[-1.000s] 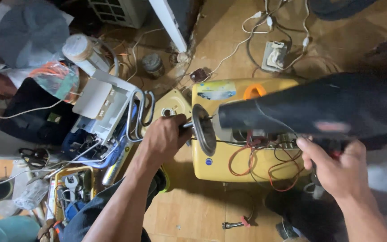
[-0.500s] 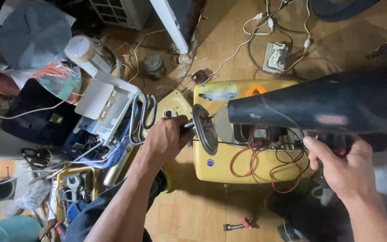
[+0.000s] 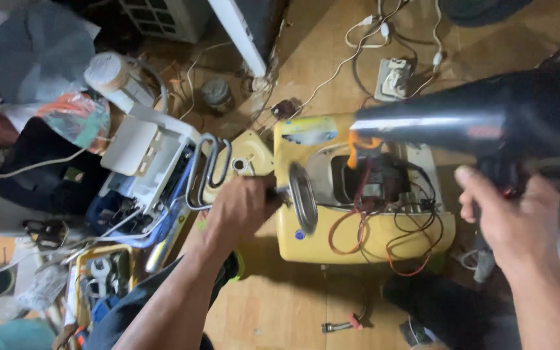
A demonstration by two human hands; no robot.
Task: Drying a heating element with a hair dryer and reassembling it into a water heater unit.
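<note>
A yellow appliance housing [image 3: 364, 240] lies open on the wooden floor, with red, orange and black wires showing inside. My left hand [image 3: 241, 210] is closed around a short handle or rod joined to a round metal flange [image 3: 303, 198] at the housing's left end. My right hand [image 3: 510, 217] grips the handle of a big black blower or heat gun [image 3: 487, 120], whose barrel points left above the housing. An orange part [image 3: 365, 144] sits just under the barrel's tip.
A bent metal heating tube [image 3: 205, 170] and a white plastic casing [image 3: 140, 152] lie to the left among tools and wires. A white socket strip [image 3: 391, 78] with cables sits behind. Small pliers [image 3: 341, 324] lie on the floor in front.
The black blower has drawn back to the right, so its tip no longer reaches the metal flange and more of the housing's inside shows. My left hand stays on the flange's handle.
</note>
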